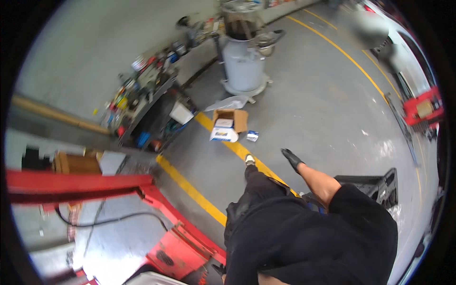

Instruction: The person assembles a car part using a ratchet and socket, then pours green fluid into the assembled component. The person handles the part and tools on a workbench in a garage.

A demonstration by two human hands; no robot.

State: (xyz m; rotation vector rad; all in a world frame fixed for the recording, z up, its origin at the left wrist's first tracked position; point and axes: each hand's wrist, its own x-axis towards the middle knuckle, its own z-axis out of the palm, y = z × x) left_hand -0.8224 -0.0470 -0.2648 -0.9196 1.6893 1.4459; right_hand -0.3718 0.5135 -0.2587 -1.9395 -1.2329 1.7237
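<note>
My right hand (291, 160), in a black glove, reaches out over the grey floor with its fingers stretched out and nothing visible in them. Nearest to it are a small blue-and-white box (252, 136) and an open cardboard box (241, 121), both on the floor by a yellow line. A white carton shows inside the cardboard box. My left hand (219, 270), also gloved in black, shows only in part at the lower edge beside my body, close to the red lift arm (178, 254). Its fingers are mostly hidden.
A dark shelf cart (142, 114) cluttered with bottles and cans stands along the left wall. Beyond the boxes is a grey wheeled drum (243, 66). A dark plastic tool case (380, 187) lies to my right, with a red tray (422, 109) and a car (411, 57) farther off.
</note>
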